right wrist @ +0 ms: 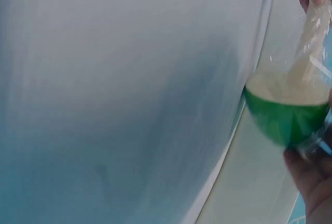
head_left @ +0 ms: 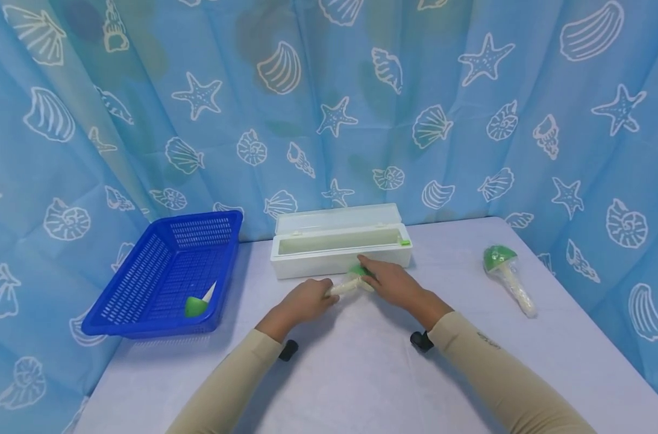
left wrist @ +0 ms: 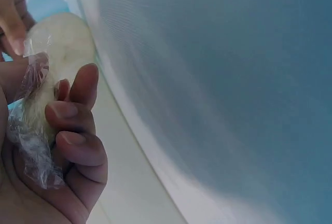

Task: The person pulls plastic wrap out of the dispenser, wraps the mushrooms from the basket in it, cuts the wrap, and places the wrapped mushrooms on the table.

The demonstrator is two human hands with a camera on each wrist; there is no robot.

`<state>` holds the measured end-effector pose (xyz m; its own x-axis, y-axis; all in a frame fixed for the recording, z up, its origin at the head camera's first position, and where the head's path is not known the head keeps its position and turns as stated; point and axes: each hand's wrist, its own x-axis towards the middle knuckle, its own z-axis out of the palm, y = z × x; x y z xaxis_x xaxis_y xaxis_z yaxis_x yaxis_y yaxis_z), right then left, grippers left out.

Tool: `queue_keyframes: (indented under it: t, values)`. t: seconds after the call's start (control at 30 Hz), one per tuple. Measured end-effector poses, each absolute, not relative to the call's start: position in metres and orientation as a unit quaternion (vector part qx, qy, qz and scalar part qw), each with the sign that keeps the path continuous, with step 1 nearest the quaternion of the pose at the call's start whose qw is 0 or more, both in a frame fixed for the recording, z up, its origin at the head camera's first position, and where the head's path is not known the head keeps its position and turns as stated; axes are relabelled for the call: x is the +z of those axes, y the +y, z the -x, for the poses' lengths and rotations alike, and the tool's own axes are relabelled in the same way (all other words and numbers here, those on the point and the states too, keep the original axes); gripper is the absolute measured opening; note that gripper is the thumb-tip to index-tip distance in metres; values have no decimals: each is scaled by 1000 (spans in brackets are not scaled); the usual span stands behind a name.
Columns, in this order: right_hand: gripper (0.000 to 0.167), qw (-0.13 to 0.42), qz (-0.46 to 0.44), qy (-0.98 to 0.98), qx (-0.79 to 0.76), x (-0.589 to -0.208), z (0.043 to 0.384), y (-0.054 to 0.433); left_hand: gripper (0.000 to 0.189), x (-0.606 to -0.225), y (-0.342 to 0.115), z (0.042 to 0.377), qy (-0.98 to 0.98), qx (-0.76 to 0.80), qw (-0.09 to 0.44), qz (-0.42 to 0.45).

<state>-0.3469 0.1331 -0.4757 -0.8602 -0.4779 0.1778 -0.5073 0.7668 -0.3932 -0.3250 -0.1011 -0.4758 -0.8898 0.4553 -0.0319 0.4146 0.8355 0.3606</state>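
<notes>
In front of the white box, both hands hold a mushroom-shaped piece [right wrist: 288, 112] with a green cap and a pale stem, wrapped in clear film. My left hand [head_left: 305, 299] curls its fingers round the film-covered stem [left wrist: 39, 110]. At the cap end, my right hand [head_left: 394, 282] grips the green cap; part of this hand lies outside the right wrist view. Just behind the hands stands the long white box [head_left: 318, 265], its lid [head_left: 337, 218] raised. A small bright green piece [head_left: 405, 242] shows at the box's right end.
A blue plastic basket [head_left: 228, 265] stands on the left, with a green-and-white piece [head_left: 196, 307] inside. Another film-wrapped green-capped mushroom piece [head_left: 507, 277] lies on the right of the white-covered table [head_left: 372, 386]. Behind hangs a blue shell-patterned curtain [head_left: 329, 150].
</notes>
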Motion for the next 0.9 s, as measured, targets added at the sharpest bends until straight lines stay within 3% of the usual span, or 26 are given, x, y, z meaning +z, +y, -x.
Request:
queue_keyframes:
  t: [0.33,0.47,0.7,0.9]
  values:
    - [37,127,-232,-955,135,-474,338,130,15,-480,-86,326,968,114,66,-214]
    - [36,146,-234,-950,146,-472,338,132,13,-479,-81,325,978,42,38,-200]
    - [36,76,-217,-877,422,-473,356,158,11,-477,-91,323,979,76,-3,-188]
    - [39,18,-182,-787,590,-473,358,169,11,-470,-102,324,937,253,34,-238]
